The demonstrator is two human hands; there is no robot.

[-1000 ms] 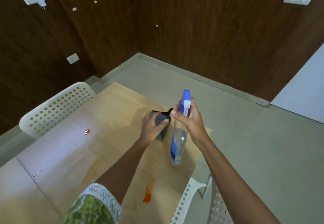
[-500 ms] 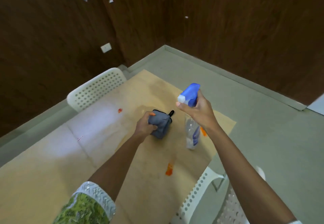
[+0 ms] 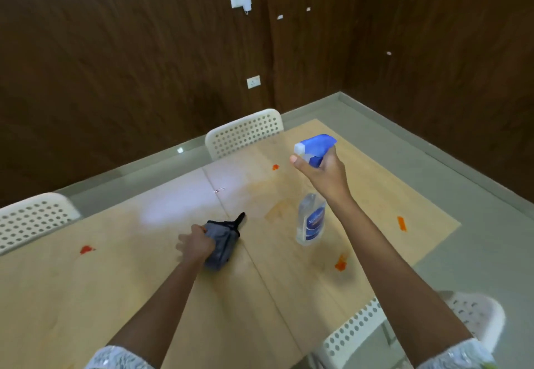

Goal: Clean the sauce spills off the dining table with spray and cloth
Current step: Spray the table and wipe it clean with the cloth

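Observation:
My right hand (image 3: 325, 173) grips the blue trigger head of a clear spray bottle (image 3: 310, 219), held above the light wooden table (image 3: 130, 282) with its nozzle pointing left. My left hand (image 3: 196, 245) grips a bunched grey cloth (image 3: 221, 243) that rests on the table near its middle seam. Orange-red sauce spills mark the wood: one at the left (image 3: 86, 249), one far behind the bottle (image 3: 275, 167), one near the front right (image 3: 341, 264) and one at the right edge (image 3: 401, 223). A faint orange smear (image 3: 281, 209) lies left of the bottle.
White perforated chairs stand around the table: one at the far side (image 3: 245, 131), one at the far left (image 3: 31, 221), one at the near right (image 3: 419, 325). Dark wooden walls with sockets (image 3: 253, 81) close the corner. Grey floor lies to the right.
The view has swung left and more of the table shows. My left hand has slid the cloth to the left, away from the bottle. My right hand has kept the bottle lifted off the table.

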